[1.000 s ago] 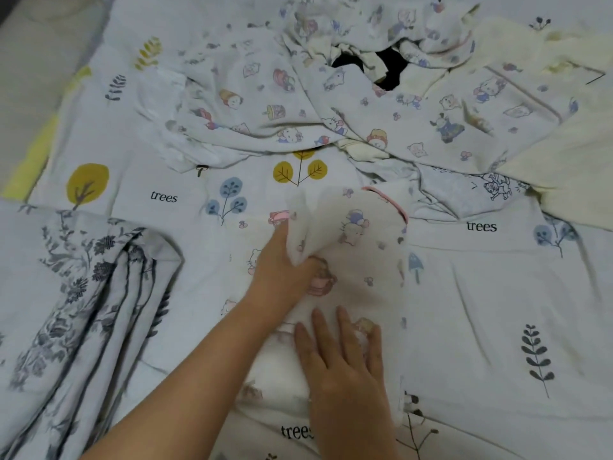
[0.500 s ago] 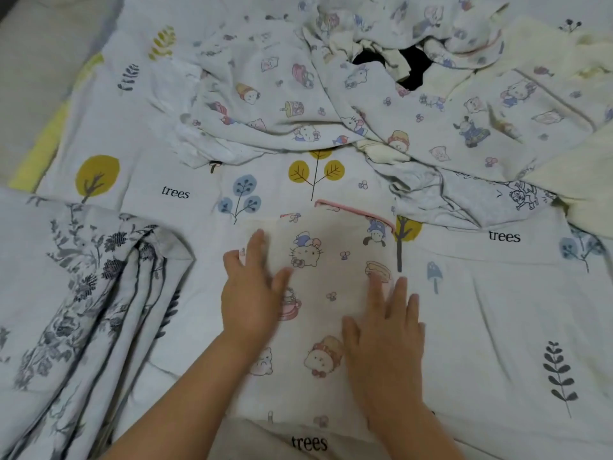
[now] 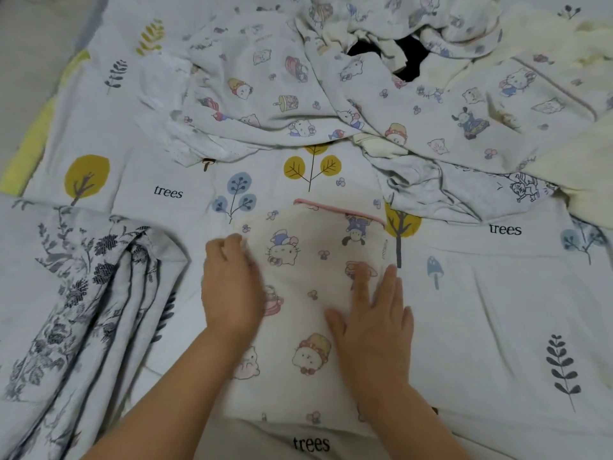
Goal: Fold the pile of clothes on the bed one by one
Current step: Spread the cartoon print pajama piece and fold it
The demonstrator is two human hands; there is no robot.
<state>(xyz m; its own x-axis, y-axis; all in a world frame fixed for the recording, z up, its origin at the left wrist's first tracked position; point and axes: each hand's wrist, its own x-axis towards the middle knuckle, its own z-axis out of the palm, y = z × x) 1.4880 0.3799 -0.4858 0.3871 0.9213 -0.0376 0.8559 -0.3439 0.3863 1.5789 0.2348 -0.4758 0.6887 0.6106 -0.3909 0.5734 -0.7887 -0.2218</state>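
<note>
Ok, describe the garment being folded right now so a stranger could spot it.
On the tree-print bedsheet, look nearer than the crumpled pile, under both hands. The folded cartoon-print garment lies flat and cream-toned with a pink-trimmed far edge; its neighbours are rumpled.

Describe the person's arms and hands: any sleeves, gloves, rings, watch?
Both forearms are bare as far as the frame shows; no sleeve edge is in view. The left hand and right hand wear no gloves. No ring, watch or bracelet shows. The nails look short; the left hand is slightly blurred.
</note>
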